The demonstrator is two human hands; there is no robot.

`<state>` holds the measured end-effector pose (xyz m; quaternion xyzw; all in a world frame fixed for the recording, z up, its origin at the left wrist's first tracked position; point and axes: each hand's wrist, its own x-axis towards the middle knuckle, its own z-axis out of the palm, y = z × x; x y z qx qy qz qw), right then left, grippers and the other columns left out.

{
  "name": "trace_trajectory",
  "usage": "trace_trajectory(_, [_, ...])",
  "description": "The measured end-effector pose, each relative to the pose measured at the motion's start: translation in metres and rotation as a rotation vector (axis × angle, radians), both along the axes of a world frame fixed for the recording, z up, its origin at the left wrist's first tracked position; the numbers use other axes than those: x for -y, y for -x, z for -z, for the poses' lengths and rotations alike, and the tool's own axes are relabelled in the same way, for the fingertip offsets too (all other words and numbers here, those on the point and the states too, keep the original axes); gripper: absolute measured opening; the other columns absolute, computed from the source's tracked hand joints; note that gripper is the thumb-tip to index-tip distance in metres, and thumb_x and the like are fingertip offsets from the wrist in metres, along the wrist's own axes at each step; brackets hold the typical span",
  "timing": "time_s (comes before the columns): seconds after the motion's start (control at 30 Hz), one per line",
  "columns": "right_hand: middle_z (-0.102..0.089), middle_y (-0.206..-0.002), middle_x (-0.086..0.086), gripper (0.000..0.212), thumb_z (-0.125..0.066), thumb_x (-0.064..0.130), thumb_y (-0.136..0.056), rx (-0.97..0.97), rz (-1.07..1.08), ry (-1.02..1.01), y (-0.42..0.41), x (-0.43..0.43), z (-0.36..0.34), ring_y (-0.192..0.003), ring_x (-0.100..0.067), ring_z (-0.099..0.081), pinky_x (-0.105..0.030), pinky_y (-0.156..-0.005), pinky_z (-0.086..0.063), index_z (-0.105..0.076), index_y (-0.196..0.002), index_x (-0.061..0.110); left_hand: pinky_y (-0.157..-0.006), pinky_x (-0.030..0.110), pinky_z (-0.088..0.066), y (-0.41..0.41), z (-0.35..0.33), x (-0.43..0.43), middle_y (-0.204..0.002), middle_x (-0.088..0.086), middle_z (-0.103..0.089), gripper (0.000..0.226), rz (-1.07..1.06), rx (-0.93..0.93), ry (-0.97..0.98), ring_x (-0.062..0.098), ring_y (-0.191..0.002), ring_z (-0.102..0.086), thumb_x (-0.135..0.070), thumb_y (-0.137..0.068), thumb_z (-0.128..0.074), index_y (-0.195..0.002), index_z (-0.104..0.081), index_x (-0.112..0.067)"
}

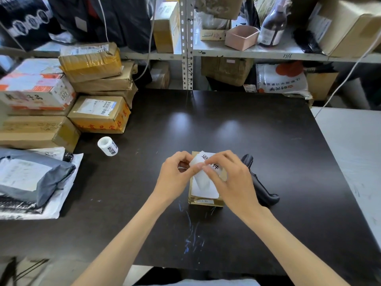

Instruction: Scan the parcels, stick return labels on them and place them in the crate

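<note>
White paper label (207,158): black characters "退" and "件"; white-and-orange cardboard box (37,87), side face: "0207"

Two grips: the left grip (175,174) and the right grip (233,182), with one label (207,158) pinched between them. One small parcel (206,202), one scanner (261,186) and one label roll (107,145) on the counter (226,124). At least six cartons (99,114) stacked at the left, and at least two mailer bags (31,178) nearer. On the shelf (247,53), one pink tub (241,37) and one brown bottle (272,27); its boxes are too crowded to count
</note>
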<state>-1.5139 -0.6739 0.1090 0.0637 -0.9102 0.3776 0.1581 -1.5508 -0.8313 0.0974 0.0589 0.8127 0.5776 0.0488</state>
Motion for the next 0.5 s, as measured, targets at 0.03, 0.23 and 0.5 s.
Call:
trace_trajectory(0.03, [-0.063, -0.099, 0.005, 0.017, -0.068, 0.030, -0.089, 0.037, -0.043, -0.001, -0.002, 0.001, -0.001, -0.089, -0.010, -0.059, -0.021, -0.076, -0.049, -0.068, -0.100, 0.016, -0.069, 0.023, -0.050, -0.001, -0.001, 0.000, -0.084, 0.004, -0.067, 0.016, -0.007, -0.005, -0.013, 0.017, -0.077, -0.063, -0.025, -0.085, -0.073, -0.085, -0.068, -0.010])
trace_trajectory(0.23, [-0.073, -0.091, 0.003, 0.020, -0.072, 0.026, -0.085, 0.111, -0.022, 0.132, -0.001, 0.002, -0.003, -0.079, -0.007, -0.066, -0.027, -0.074, -0.056, -0.074, -0.098, 0.011, -0.071, 0.023, -0.050, -0.002, -0.004, 0.003, -0.086, 0.002, -0.066, 0.016, -0.006, 0.019, -0.035, 0.012, -0.078, -0.061, -0.026, -0.076, -0.079, -0.083, -0.070, -0.014])
trace_trajectory(0.5, [-0.074, -0.090, 0.002, 0.013, -0.067, 0.020, -0.091, 0.100, -0.080, 0.099, 0.001, -0.004, -0.007, -0.077, -0.007, -0.067, -0.019, -0.068, -0.054, -0.074, -0.096, 0.011, -0.069, 0.032, -0.053, -0.003, -0.011, 0.011, -0.088, 0.007, -0.067, 0.016, 0.053, 0.048, 0.000, 0.024, -0.081, -0.065, -0.017, -0.074, -0.082, -0.081, -0.068, -0.019])
